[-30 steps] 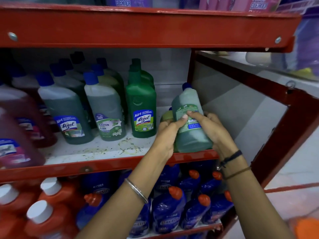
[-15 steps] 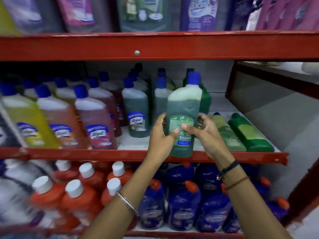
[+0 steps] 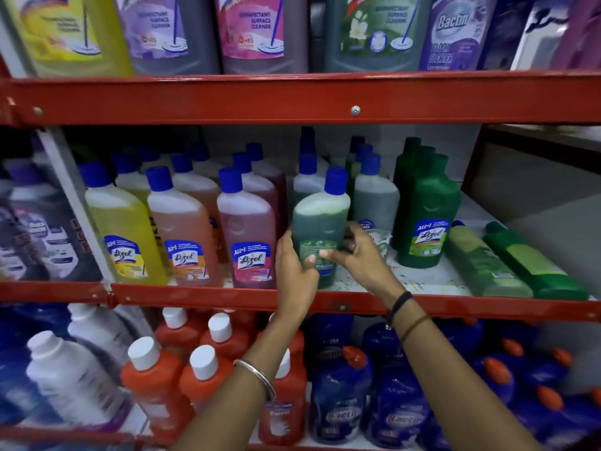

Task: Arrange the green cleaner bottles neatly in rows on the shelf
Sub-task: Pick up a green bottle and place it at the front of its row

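A green cleaner bottle (image 3: 320, 219) with a blue cap stands upright at the front of the middle shelf (image 3: 422, 281). My left hand (image 3: 294, 265) grips its left side and my right hand (image 3: 354, 255) holds its label from the right. Behind it stand more blue-capped green bottles (image 3: 375, 196). To their right stands a row of dark green bottles (image 3: 426, 216). Two green bottles (image 3: 481, 265) lie on their sides at the shelf's right end, one pale and one dark (image 3: 533, 265).
Yellow (image 3: 120, 222), orange (image 3: 182, 229) and pink (image 3: 247, 229) bottles fill the shelf's left part. A red shelf beam (image 3: 292, 96) runs overhead with large bottles above it. Orange and blue bottles crowd the shelf below. A red upright (image 3: 471, 157) bounds the right.
Both hands have carried the green bottle leftward and set it down at the shelf front, beside the pink bottles. The view has shifted left and upward.
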`<state>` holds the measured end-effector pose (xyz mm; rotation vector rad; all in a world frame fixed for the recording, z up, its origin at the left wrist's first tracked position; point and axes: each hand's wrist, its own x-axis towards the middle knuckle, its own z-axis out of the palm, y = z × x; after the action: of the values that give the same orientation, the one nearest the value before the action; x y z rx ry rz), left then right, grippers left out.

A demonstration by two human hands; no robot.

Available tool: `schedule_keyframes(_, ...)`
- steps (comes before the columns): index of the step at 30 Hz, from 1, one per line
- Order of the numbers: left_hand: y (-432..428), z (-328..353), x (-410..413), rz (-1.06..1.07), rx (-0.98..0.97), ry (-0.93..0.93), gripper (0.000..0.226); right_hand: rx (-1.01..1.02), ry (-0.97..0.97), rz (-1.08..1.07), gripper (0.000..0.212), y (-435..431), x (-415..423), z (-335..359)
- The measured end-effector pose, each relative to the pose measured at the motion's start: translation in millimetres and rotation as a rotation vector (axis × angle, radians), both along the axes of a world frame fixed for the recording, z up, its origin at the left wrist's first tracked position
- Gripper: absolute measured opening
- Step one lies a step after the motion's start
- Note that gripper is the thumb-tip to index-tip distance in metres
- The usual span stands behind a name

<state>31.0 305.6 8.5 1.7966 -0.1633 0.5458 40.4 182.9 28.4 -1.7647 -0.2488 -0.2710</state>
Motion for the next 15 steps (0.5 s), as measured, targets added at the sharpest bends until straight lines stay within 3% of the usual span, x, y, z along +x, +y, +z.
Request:
schedule_keyframes(2,-0.6,-4.9,0.6,0.015,0.039,0.005,0.061,0.071,0.018,-0.060,0.044,4.9,1.1,-5.5)
schedule_keyframes(5,-2.6,-9.1,0.7,0.041,0.075,0.033,0.057,0.024,-0.011,-0.216,0.040,10.9,2.2,-13.7)
schedule_keyframes(10,-6.2,-13.3,-13.1,0.060,0.058,0.011,0.054,0.009,-0.025,-0.258,0.036,8.4,-4.8,-16.0)
schedule_keyframes(13,-8.3,-19.7,-26.7,0.050,0.089,-0.065,0.062,-0.015,-0.021,-0.214,0.052,9.0,-7.8,-16.7)
schedule_keyframes(15,-7.9,-21.8,-29.0,0.044,0.082,-0.076,0.062,-0.038,0.005,-0.164,0.075,12.3,-8.3,-15.1)
